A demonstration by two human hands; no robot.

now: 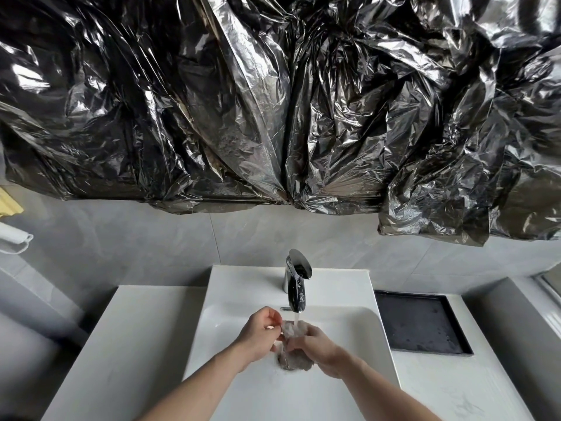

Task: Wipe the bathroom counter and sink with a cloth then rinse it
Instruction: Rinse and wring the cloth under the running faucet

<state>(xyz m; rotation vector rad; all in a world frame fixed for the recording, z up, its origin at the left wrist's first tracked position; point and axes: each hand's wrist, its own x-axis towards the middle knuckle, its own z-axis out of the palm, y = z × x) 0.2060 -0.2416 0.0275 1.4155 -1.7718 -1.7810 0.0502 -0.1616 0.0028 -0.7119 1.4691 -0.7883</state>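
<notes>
Head-camera view showed the fingertips of both hands pinching a wet, greyish cloth [294,344] from either side, the fingers curled in and pressed close together on the fabric. The left hand [260,335] gripped the cloth's upper left edge between thumb and forefinger, while the right hand [318,347] closed around its right side. The cloth's top bunched directly under a stream of water [297,318] falling from the chrome faucet [297,282], and its lower part hung down in front of the drain, hiding most of it. Both bare forearms reached up from the bottom of the picture over the white sink [349,326]. The pale counter [127,329] lay to either side of the basin, and a dark rectangular tray [422,323] sat recessed in its right portion. Behind the faucet rose a grey tiled wall [151,238], and crinkled black plastic sheeting [273,101] covered the area above it.
</notes>
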